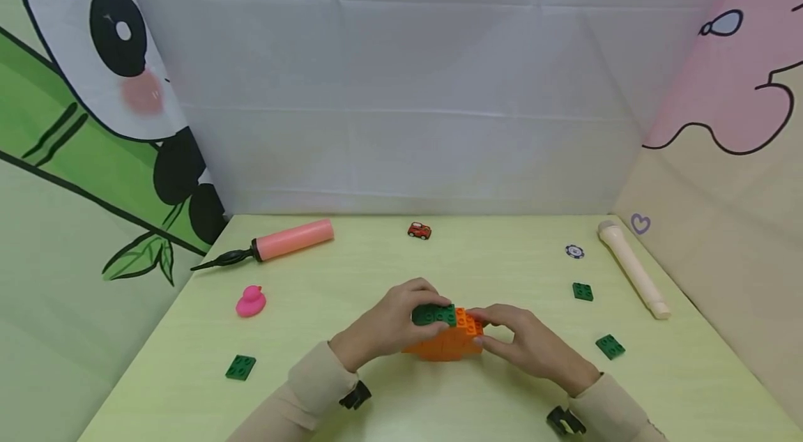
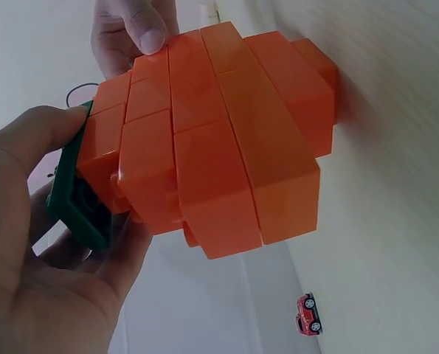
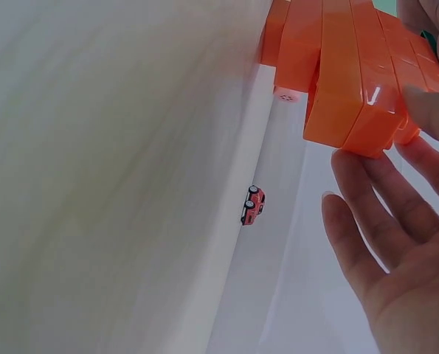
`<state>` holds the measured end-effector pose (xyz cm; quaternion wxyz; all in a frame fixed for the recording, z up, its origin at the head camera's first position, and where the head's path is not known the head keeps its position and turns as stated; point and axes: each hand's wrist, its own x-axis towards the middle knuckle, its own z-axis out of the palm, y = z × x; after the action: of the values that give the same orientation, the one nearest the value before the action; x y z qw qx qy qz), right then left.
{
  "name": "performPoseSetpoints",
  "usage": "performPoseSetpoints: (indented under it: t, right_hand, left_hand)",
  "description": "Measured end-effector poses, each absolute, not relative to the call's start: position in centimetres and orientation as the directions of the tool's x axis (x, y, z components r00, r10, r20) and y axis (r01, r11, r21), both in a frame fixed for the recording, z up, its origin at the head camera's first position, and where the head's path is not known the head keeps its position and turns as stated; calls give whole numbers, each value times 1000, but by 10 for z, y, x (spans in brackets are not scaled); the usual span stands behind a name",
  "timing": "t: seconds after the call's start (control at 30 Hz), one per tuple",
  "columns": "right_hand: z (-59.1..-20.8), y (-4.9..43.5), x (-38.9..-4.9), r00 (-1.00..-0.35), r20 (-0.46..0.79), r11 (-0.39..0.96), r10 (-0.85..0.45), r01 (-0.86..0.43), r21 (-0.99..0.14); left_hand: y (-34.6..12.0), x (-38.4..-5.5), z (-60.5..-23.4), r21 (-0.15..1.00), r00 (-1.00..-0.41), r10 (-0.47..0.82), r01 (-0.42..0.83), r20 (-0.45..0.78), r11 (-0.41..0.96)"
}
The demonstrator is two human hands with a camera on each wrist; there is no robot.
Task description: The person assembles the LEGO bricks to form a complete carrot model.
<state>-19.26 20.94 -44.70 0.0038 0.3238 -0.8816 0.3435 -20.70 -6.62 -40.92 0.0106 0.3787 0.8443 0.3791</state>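
Observation:
A stepped orange toy-brick build (image 1: 444,346) stands on the table in front of the person, its layers widest near the middle and narrower at the base. On its top left lies a green toy brick (image 1: 433,314), pinched by the left hand (image 1: 392,320) between thumb and fingers. In the left wrist view, part of that green brick (image 2: 73,193) overhangs the orange layers, showing its hollow underside. The right hand (image 1: 523,341) holds the build's right side, thumb in front and fingers behind. Orange studs show between the hands.
Loose green bricks lie at left (image 1: 241,367) and right. A pink rubber duck (image 1: 251,302) and a pink hand pump (image 1: 295,240) are at left. Farther back are a red toy car (image 1: 419,231), a poker chip (image 1: 574,252) and a cream-coloured stick (image 1: 633,269) beside the right wall.

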Motion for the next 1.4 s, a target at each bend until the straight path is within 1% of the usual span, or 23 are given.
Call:
performPoseSetpoints:
  t: [0.1,0.2,0.43,0.53,0.7,0.83,1.07,1.13,1.23,1.4]
  right_hand:
    - [-446,209,-193,-791,226,557,-568,-572,-602]
    - [-445,209,-193,-796,215,567,-565,-565,-600]
    - [-443,209,-193,-808,185,583,-559,-542,-606]
    - [-442,210,-193,-814,181,589,-553,-535,-606]
    - [-442,211,-193,-820,167,600,-548,-524,-605]
    - [-443,211,-192,-821,165,608,-546,-524,-596]
    - [-442,211,-190,-826,140,613,-545,-507,-606]
    - [-441,213,-189,-828,141,621,-542,-509,-596]
    - [-441,223,-185,-831,179,642,-527,-527,-558]
    - [-442,263,-173,-866,239,731,-440,-500,-464]
  left_hand:
    - [-69,-205,-414,651,-700,646,648,304,395]
    - [-74,-203,-417,656,-706,633,646,318,391]
    - [-95,-199,-422,686,-773,583,566,249,457]
    - [-103,-198,-428,694,-789,564,548,243,468]
    - [-114,-197,-435,693,-795,548,550,262,467]
    - [-113,-197,-436,703,-796,543,547,267,456]
    - [-108,-201,-438,735,-792,521,553,318,393]
    - [-110,-201,-439,739,-795,512,551,324,388]
    - [-111,-201,-439,739,-795,507,555,334,383]
    - [-110,-201,-438,739,-778,526,569,342,360]
